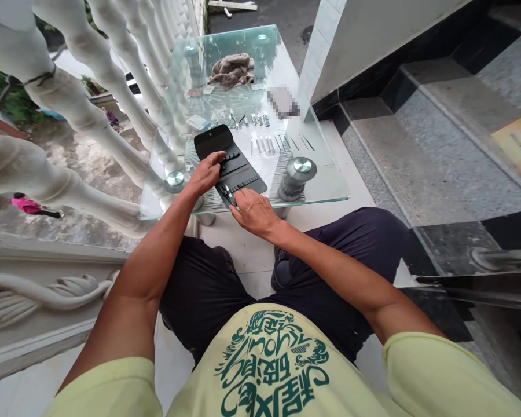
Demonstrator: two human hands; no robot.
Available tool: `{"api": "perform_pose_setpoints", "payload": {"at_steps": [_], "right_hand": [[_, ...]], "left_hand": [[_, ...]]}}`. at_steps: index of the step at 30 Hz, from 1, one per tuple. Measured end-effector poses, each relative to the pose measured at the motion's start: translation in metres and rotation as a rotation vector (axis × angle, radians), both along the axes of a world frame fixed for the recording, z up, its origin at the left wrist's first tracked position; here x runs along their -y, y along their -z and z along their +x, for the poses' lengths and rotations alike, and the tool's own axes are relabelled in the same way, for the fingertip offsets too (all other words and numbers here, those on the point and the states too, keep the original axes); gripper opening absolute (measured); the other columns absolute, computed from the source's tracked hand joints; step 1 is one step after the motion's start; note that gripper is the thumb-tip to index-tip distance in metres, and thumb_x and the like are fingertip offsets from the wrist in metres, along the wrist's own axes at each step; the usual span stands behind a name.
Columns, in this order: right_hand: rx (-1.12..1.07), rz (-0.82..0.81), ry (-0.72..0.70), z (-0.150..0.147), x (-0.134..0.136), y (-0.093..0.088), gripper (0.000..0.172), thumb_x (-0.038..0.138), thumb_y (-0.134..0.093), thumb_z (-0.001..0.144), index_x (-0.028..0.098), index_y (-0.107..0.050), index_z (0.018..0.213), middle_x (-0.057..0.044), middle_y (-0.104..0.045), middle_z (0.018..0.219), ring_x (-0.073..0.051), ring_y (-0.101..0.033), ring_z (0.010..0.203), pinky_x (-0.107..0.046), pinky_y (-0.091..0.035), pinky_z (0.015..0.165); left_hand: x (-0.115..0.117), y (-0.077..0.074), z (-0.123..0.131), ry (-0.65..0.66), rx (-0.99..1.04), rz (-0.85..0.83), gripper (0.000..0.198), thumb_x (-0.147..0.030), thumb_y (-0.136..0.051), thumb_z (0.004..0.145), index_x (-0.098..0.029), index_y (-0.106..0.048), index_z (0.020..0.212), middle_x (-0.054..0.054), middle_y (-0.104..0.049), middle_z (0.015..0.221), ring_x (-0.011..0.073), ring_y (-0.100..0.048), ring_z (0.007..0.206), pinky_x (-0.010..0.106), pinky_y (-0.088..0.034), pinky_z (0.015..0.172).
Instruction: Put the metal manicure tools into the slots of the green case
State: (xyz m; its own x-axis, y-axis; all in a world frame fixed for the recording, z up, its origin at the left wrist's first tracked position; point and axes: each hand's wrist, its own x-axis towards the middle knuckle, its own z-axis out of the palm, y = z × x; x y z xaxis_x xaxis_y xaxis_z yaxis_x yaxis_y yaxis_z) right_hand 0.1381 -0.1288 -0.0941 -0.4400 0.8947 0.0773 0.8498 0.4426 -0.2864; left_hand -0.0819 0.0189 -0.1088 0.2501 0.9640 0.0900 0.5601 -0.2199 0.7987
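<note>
A black manicure case (238, 168) lies unfolded on the glass table, its elastic loops showing. My left hand (207, 174) grips the case's left edge, with fingers reaching over the inside. At the near end of the case, my right hand (255, 211) is closed on a small metal tool (228, 192) beside the loops; its exact kind is hidden by the fingers. Beyond the case, several nail clippers (260, 119) stand in a short row. Slim manicure tools (269, 145) are laid out side by side to the right of the case.
The glass table (330, 185) has round metal-topped legs (303, 167). A crumpled cloth (232, 70) lies toward its far end, near a blurred-out item (283, 101). White balusters (91, 110) line the left side; stone steps (417, 162) rise on the right.
</note>
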Motion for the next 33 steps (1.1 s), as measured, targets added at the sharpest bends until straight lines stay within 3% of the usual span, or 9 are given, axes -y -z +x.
{"api": "perform_pose_setpoints", "payload": {"at_steps": [5,9,15,18,22,33], "right_hand": [[0.012,-0.017,0.018,-0.002,0.003,-0.001,0.027,0.023,-0.058,0.129,0.012,-0.078,0.143,-0.024,-0.081,0.138,-0.038,-0.071,0.128,-0.042,-0.055,0.101],[-0.051,0.072,-0.026,0.002,0.005,0.010,0.030,0.024,-0.057,0.128,0.011,-0.081,0.141,-0.026,-0.079,0.140,-0.040,-0.068,0.131,-0.048,-0.057,0.108],[-0.186,0.207,-0.176,0.025,0.001,0.042,0.046,0.030,-0.064,0.126,0.015,-0.079,0.167,-0.028,-0.070,0.176,-0.046,-0.057,0.160,-0.063,-0.054,0.128],[-0.167,0.233,-0.222,0.035,-0.002,0.051,0.049,0.033,-0.065,0.128,0.016,-0.078,0.172,-0.026,-0.068,0.185,-0.046,-0.055,0.168,-0.065,-0.052,0.132],[-0.129,0.269,-0.290,0.042,-0.007,0.052,0.048,0.033,-0.061,0.131,0.012,-0.079,0.170,-0.027,-0.070,0.185,-0.045,-0.056,0.173,-0.065,-0.051,0.136],[-0.171,0.220,-0.360,0.041,-0.017,0.049,0.047,0.031,-0.060,0.129,0.017,-0.081,0.169,-0.028,-0.069,0.185,-0.046,-0.057,0.177,-0.074,-0.048,0.142]], "left_hand": [[-0.001,-0.003,0.001,-0.013,0.008,-0.020,0.071,-0.022,-0.059,0.100,-0.019,-0.079,0.168,0.015,-0.079,0.177,0.0368,-0.071,0.170,0.063,-0.046,0.154],[0.001,-0.003,0.003,0.002,-0.010,-0.006,0.069,-0.021,-0.060,0.101,-0.019,-0.080,0.167,0.015,-0.080,0.176,0.0372,-0.071,0.170,0.061,-0.046,0.154],[0.005,-0.005,0.007,0.022,-0.054,0.017,0.065,-0.020,-0.060,0.105,-0.021,-0.079,0.167,0.013,-0.079,0.177,0.0356,-0.071,0.170,0.057,-0.048,0.153],[0.007,-0.006,0.008,0.022,-0.088,0.026,0.065,-0.020,-0.057,0.107,-0.019,-0.078,0.169,0.015,-0.079,0.179,0.0361,-0.070,0.171,0.057,-0.047,0.154],[0.007,-0.006,0.007,0.034,-0.091,0.034,0.067,-0.021,-0.058,0.106,-0.021,-0.078,0.170,0.014,-0.078,0.179,0.0356,-0.071,0.170,0.057,-0.047,0.154],[0.006,-0.004,0.006,0.028,-0.060,0.044,0.061,-0.022,-0.063,0.108,-0.024,-0.080,0.166,0.012,-0.080,0.176,0.0359,-0.072,0.168,0.059,-0.047,0.154]]}}
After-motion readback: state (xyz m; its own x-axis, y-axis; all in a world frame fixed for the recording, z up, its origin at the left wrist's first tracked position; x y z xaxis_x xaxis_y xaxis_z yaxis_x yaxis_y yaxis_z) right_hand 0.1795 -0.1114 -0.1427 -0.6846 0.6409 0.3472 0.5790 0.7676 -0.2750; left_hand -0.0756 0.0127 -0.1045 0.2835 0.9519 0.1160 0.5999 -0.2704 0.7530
